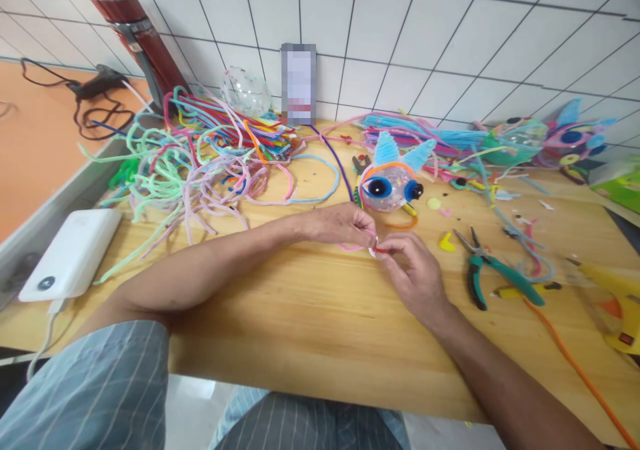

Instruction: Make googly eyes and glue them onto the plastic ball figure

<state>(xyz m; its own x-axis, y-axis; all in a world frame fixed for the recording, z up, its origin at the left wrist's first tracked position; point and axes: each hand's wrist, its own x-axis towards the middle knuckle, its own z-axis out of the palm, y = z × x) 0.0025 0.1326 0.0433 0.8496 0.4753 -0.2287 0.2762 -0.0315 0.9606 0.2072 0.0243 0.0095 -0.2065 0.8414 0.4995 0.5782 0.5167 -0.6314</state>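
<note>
Above the middle of the table, my left hand (pixel 337 223) and my right hand (pixel 417 273) meet fingertip to fingertip. Between them is a small red-and-white piece (pixel 381 251), which looks like a short bit of pipe cleaner; the fingers partly cover it. Both hands are closed in a pinch on it. A pink pipe cleaner (pixel 350 247) shows just under my left fingers. Right behind my hands stands a clear ball figure (pixel 393 200) with blue fuzzy ears, dark blue eyes, a black nose and an orange band.
Loose pipe cleaners (pixel 170 177) pile up at the left, near a white power bank (pixel 73 253) and a red thermos (pixel 135 37). Long-nose pliers (pixel 483 257) and a yellow glue gun (pixel 613 303) lie right. A phone (pixel 299 83) leans on the tiled wall.
</note>
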